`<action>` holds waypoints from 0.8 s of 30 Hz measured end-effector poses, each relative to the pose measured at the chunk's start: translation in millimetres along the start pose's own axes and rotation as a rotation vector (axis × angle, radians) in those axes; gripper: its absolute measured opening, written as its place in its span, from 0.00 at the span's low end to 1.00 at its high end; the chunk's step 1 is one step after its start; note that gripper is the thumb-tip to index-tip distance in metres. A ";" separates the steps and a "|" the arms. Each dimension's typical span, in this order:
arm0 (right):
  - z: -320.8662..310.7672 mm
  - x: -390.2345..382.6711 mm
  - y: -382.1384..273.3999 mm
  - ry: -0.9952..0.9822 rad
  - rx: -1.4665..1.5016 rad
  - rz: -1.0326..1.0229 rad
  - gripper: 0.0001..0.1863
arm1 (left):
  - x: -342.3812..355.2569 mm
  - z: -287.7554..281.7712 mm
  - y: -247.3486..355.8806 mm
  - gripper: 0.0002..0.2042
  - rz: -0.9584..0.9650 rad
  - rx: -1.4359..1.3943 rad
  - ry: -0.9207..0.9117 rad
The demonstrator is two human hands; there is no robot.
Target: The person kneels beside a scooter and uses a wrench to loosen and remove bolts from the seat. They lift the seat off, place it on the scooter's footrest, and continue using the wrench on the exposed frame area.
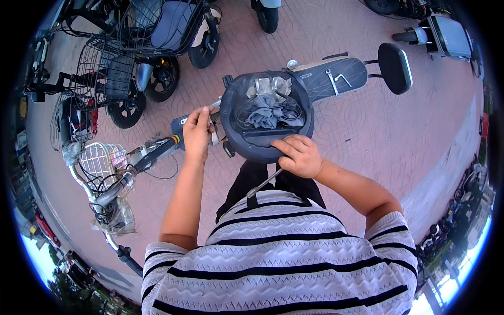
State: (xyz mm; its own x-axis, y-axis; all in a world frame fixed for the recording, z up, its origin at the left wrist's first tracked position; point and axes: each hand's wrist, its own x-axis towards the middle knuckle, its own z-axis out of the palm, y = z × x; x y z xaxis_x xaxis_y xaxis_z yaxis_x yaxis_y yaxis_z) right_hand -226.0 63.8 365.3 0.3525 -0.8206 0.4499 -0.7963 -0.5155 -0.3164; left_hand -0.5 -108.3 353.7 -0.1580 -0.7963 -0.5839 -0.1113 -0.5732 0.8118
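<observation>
In front of me a round, dark grey plastic shell (pixel 256 142) rests on an electric bike; it looks like a seat base turned hollow side up. Inside its hollow lie a crumpled grey cloth (pixel 266 113) and clear plastic wrap (pixel 273 85). My right hand (pixel 300 156) is closed at the shell's near rim, fingertips on it. From under that hand a thin metal rod (pixel 265 182) with a flattened end slants toward my waist. My left hand (pixel 197 134) is closed in a pinch just left of the shell; what its fingers hold is mostly hidden, beside a pale part (pixel 213 137).
A wrench (pixel 332 83) and an L-shaped tool (pixel 344 80) lie on the bike's rear seat (pixel 320 79), with a black backrest (pixel 395 68) beyond. Handlebars and a white front basket (pixel 103 160) reach left. Other parked bikes with wire baskets (pixel 105 68) stand at upper left.
</observation>
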 end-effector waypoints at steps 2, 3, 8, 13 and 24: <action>6.6 -7.4 0.3 -0.003 0.030 0.035 0.09 | 9.0 8.0 9.5 0.11 0.078 0.132 -0.043; 9.7 -9.8 1.3 -0.002 0.043 0.052 0.09 | 12.0 16.8 13.3 0.10 0.186 0.209 -0.082; 13.2 -8.6 14.4 0.016 0.028 0.139 0.09 | 25.3 53.7 47.0 0.09 0.532 0.657 -0.209; 20.8 -4.5 15.6 -0.039 -0.020 0.076 0.09 | 46.4 85.7 81.7 0.18 0.513 1.036 -0.288; 35.9 -13.8 0.8 -0.039 -0.056 0.091 0.09 | 71.0 130.9 69.4 0.24 0.352 1.462 -0.595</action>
State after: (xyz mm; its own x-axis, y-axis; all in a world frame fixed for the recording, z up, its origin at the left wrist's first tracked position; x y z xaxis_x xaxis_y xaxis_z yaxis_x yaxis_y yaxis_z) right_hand -213.8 65.8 328.8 0.2950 -0.8730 0.3884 -0.8520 -0.4243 -0.3067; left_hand -147.9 -179.3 368.8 -0.6759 -0.4587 -0.5769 -0.7251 0.5540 0.4091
